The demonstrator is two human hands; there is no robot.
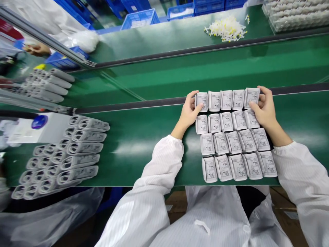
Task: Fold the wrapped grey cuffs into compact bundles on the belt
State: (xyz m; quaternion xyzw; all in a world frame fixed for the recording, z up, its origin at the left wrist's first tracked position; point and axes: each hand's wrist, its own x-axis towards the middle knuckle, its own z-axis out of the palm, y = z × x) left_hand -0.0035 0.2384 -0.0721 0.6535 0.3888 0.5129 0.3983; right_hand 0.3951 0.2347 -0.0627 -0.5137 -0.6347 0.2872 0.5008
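Observation:
Several rows of folded printed papers (234, 142), white-grey with line drawings, lie side by side on the green bench in front of me. My left hand (190, 109) is closed on the left end of the farthest row, its thumb on the front of the end folded paper (203, 100). At the other end of that row, my right hand (266, 109) grips the rightmost folded paper (252, 96), thumb in front and fingers behind. The row is pressed between both hands. Whether it is raised off the bench, I cannot tell.
More folded papers (88, 147) stand in stacks at the left, beside a white box (38, 128). Beyond the green belt (164, 77) lie a pile of small white-and-yellow parts (227, 29) and stacked trays (298, 15). A co-worker's hand (38, 49) shows at upper left.

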